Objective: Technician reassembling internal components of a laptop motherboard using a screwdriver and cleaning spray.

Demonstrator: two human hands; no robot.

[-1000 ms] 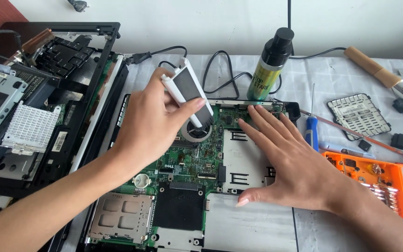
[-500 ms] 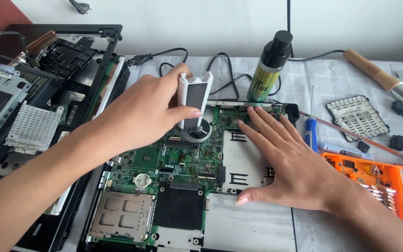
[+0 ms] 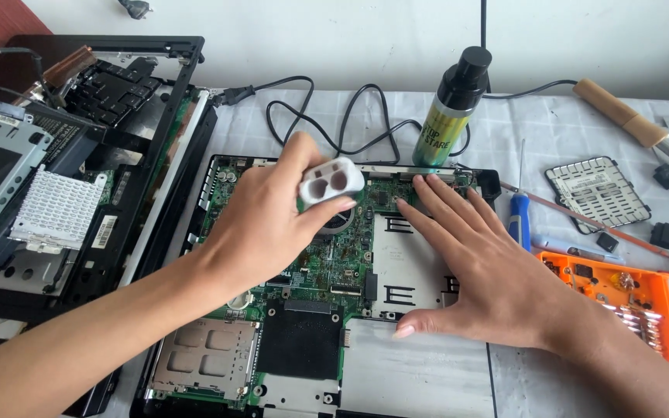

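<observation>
Overhead — left hand (image 3: 269,224) gripping white tool (image 3: 332,182), right hand (image 3: 489,271) flat on motherboard (image 3: 311,271).

The small case (image 3: 332,182) in the left hand (image 3: 269,224) is showing white, with two grey hollows in its end. The circuit board (image 3: 311,267) beneath is showing green, dotted with silver and black parts, and carrying a pale silver plate (image 3: 400,267) marked with black bars. The spray can (image 3: 451,108) is wearing a black cap over a yellow-green body. The cloth on the surface (image 3: 551,124) is looking white with faint grey lines, possibly a check. The cable (image 3: 334,124) is lying black across it. The screwdriver (image 3: 519,218) is showing a blue handle, the bit case (image 3: 629,290) bright orange, the tool handle (image 3: 621,112) tan wood.
</observation>
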